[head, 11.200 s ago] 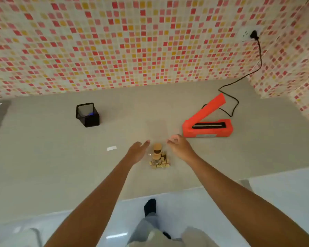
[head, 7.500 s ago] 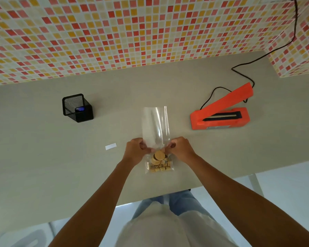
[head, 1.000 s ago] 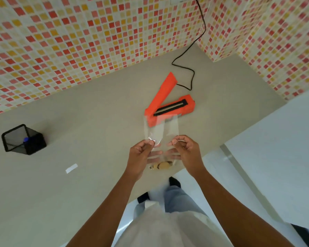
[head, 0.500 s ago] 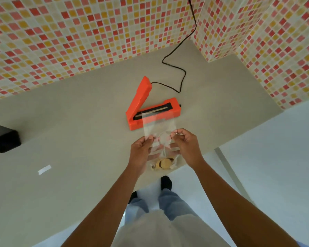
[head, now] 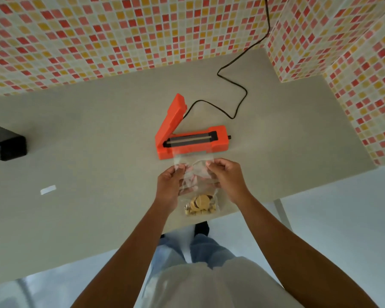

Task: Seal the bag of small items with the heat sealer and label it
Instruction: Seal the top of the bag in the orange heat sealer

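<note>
A black mesh pot (head: 6,144) sits at the bench's (head: 87,130) left edge, with a white paper label (head: 48,189) further right. The left hand (head: 169,185) and right hand (head: 226,176) pinch the clear plastic bag of wooden pieces (head: 200,173) over the front edge, just before the open orange heat sealer (head: 191,141).

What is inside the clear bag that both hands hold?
Small tan pieces lie heaped at the bottom of the clear bag: round discs on top, little blocks around them. Pieces under the discs are covered, so their number cannot be told.
</note>
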### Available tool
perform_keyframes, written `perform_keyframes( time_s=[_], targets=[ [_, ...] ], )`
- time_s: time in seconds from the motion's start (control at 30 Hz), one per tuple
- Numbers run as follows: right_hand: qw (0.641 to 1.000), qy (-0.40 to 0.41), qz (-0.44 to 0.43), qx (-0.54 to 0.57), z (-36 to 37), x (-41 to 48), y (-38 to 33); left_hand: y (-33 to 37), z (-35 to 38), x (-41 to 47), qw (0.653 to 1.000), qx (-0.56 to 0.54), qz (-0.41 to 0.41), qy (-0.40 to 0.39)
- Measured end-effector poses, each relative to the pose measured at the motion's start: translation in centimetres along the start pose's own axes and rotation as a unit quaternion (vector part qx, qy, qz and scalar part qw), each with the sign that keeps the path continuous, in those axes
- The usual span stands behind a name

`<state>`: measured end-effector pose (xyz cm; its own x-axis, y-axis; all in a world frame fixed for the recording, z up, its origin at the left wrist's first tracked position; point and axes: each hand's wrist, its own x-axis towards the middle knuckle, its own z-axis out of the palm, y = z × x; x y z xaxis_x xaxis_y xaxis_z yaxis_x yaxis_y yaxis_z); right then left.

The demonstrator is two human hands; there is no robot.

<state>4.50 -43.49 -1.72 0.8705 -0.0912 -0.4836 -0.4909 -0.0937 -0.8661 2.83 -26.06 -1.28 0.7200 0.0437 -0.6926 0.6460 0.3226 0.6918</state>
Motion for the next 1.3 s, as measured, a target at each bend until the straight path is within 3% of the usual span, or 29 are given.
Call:
perform_keyframes(
  time_s=[1.13, 1.3],
  targets=[
    [0.999, 0.005, 0.037, -0.022, 0.0, 0.6, 0.6, 0.4, 0.5, 1.5, 0.999, 0.013, -0.033, -0.022],
    [0.999, 0.008, 0.034, -0.027, 0.2, 0.7, 0.4, -0.1, 0.3, 1.9, 0.998, -0.039, -0.044, -0.032]
  ],
)
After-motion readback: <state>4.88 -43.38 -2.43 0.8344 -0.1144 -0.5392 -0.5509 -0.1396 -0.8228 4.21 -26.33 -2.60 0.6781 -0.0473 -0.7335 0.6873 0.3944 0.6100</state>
